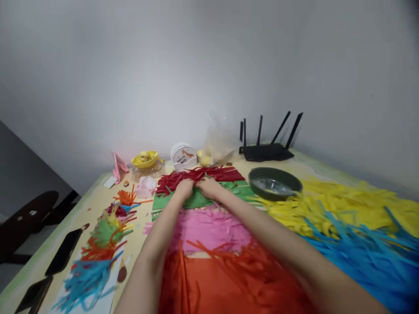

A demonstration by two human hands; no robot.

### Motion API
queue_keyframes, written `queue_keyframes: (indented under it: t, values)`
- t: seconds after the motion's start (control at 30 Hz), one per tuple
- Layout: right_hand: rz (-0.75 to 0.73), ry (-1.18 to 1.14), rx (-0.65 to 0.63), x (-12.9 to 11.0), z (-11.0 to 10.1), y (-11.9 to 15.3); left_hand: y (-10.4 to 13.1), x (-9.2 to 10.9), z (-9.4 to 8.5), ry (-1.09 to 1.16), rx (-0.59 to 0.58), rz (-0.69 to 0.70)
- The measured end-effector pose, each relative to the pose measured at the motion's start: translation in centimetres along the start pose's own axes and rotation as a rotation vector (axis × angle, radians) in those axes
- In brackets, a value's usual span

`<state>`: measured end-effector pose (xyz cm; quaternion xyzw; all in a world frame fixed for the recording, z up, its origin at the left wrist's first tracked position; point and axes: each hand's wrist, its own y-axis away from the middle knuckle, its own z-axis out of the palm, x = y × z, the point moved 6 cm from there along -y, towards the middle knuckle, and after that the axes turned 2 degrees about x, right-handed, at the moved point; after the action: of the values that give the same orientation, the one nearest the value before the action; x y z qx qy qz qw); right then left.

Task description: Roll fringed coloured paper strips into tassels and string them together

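Pretty sure this is somebody's home tbh. There's a router [268,152] with its antennas up in front of a plain wall [196,78], what looks like a dark chair [28,218] on the left, and a patterned cover [78,218] on the desk [98,196]. Couple of phones [63,250] lying about too, plus colourful fringe [209,226] spread everywhere, more homey craft mess than workshop imo.

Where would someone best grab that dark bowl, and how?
Probably by the far left part of its raised rim, pinched from above with the right hand. The dark bowl stands upright and open-topped; yellow strips lie close along its near and right sides, and clear plastic lies inside.
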<state>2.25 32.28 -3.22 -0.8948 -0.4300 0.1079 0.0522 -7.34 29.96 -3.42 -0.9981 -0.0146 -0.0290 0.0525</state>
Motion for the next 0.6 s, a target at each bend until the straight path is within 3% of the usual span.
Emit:
queue_keyframes:
  t: [0.13, 0.27, 0.37, 0.5, 0.6]
  values:
    - [0.14, 0.062, -0.048, 4.4, 1.6, -0.4, -1.0, -2.2, 2.2, -0.11, -0.03, -0.02]
    - [0.278, 0.103, -0.005, 7.5, 0.3, -0.7, -1.5, -3.8, 3.0, -0.148, -0.042, -0.063]
    - [0.201, 0.093, 0.035, 6.0, -0.2, -1.9, -2.0, -4.2, 3.0, -0.15, -0.045, -0.078]
    - [0.082, 0.036, -0.071, 3.2, 2.1, -3.9, -2.2, -4.5, 2.6, -0.16, -0.041, -0.094]
    - [0.125, 0.037, -0.139, 4.0, 3.9, -4.8, -2.0, -5.0, 2.2, -0.178, -0.021, -0.098]
